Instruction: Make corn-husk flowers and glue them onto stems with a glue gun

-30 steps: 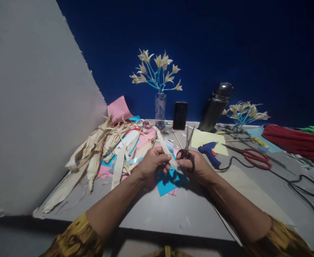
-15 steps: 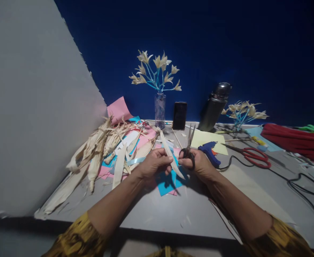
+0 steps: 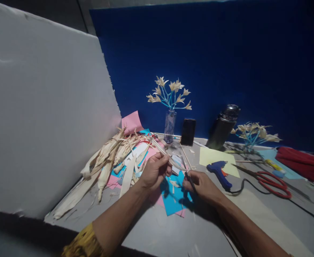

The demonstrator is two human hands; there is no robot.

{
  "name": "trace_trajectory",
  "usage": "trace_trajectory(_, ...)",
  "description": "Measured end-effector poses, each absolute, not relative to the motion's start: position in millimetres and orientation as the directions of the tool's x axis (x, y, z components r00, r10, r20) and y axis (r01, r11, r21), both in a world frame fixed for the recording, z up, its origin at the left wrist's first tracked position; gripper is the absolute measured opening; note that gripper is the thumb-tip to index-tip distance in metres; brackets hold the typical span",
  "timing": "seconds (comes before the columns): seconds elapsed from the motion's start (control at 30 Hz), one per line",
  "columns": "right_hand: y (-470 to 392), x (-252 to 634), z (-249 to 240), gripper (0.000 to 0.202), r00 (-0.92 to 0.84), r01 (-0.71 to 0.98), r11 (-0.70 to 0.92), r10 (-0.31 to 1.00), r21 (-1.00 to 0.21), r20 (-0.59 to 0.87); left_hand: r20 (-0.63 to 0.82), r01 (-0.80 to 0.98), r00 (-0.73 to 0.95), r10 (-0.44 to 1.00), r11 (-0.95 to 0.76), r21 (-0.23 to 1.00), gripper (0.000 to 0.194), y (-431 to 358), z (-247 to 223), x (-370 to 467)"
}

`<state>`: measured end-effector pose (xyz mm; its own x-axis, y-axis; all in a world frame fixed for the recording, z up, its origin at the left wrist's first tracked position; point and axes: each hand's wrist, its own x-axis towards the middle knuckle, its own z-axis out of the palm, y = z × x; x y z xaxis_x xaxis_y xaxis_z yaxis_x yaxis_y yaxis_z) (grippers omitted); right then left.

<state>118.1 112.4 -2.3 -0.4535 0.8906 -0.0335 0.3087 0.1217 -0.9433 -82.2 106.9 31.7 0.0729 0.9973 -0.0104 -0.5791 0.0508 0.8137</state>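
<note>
My left hand point(image 3: 154, 172) pinches a pale strip of dried corn husk point(image 3: 177, 164) between thumb and fingers. The strip runs from beyond the fingers toward the right. A pair of black-handled scissors point(image 3: 191, 182) is gripped in my right hand point(image 3: 203, 185), its blades beside the strip's right end. Whether the blades touch the strip, I cannot tell. Beneath both hands lies blue paper point(image 3: 170, 205) with small pale scraps on it.
Dried corn husks point(image 3: 107, 164) are heaped at the left. At the back stand a glass vase point(image 3: 170, 126) of husk flowers, a phone point(image 3: 188, 132) and a dark flask point(image 3: 223, 128). A blue glue gun point(image 3: 219, 175) and red-handled scissors point(image 3: 273, 184) lie at the right.
The view has tilted, so the table things sit lower and farther right. My right hand has turned the scissors from pointing up to beside the strip's end. Pale scraps now show on the blue paper.
</note>
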Motion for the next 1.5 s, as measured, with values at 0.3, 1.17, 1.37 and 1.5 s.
trace_trajectory(0.3,109.8,117.2,-3.3,0.028,-0.562,0.312,0.19,0.827,-0.931,-0.02,-0.036,-0.429,0.048,0.998,0.053,0.902,0.022,103.4,25.2,-73.4)
trace_trajectory(1.17,109.1,118.8,-0.5,0.042,-0.585,0.302,0.121,0.806,-0.946,-0.084,-0.091,-0.486,0.011,0.996,0.085,0.87,0.023,105.1,23.6,-73.2)
trace_trajectory(1.37,109.3,118.6,-2.8,0.041,-0.525,0.311,0.053,0.842,-0.949,-0.125,-0.088,-0.415,0.088,0.992,0.116,0.902,0.019,98.0,21.3,-65.8)
trace_trajectory(1.5,109.9,117.5,-0.3,0.044,-0.47,0.287,-0.003,0.871,-0.958,-0.144,-0.093,-0.44,0.104,0.99,0.129,0.888,0.021,97.9,22.6,-66.7)
